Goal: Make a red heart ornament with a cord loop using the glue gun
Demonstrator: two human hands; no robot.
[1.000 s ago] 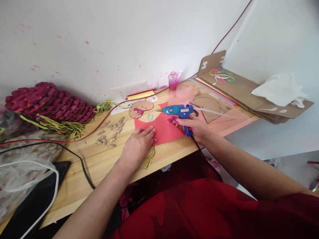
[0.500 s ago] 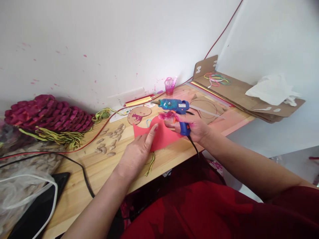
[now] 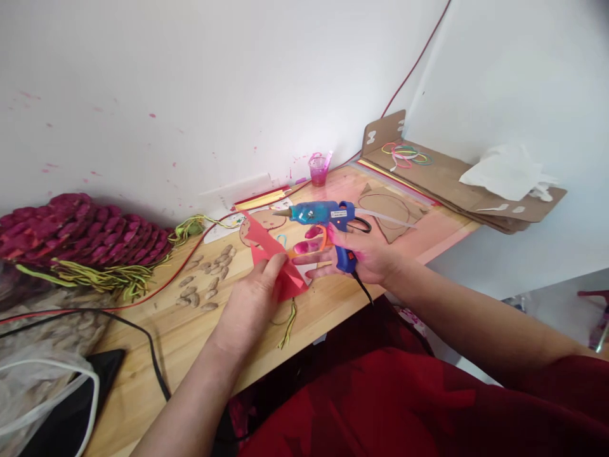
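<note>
My right hand (image 3: 361,254) grips a blue glue gun (image 3: 323,214) by its handle, nozzle pointing left, a clear glue stick poking out the back. Its fingers also reach toward the red paper. My left hand (image 3: 252,298) pinches a red paper sheet (image 3: 273,257), lifted and folded up off the wooden table (image 3: 190,317). A small bundle of yellow-green threads (image 3: 287,320) lies just below the paper, near the table's front edge.
Several pale seeds (image 3: 204,279) lie left of the paper. A stack of magenta pieces (image 3: 80,231) and yellow-green threads sit far left. Black cable (image 3: 152,355), pink cup (image 3: 318,170), cardboard circle cutout (image 3: 392,212), cardboard box with rubber bands (image 3: 447,174), white tissue at right.
The red paper lay flat under my left hand; now my left hand has lifted and folded it. The glue gun rose slightly and shifted left with my right hand.
</note>
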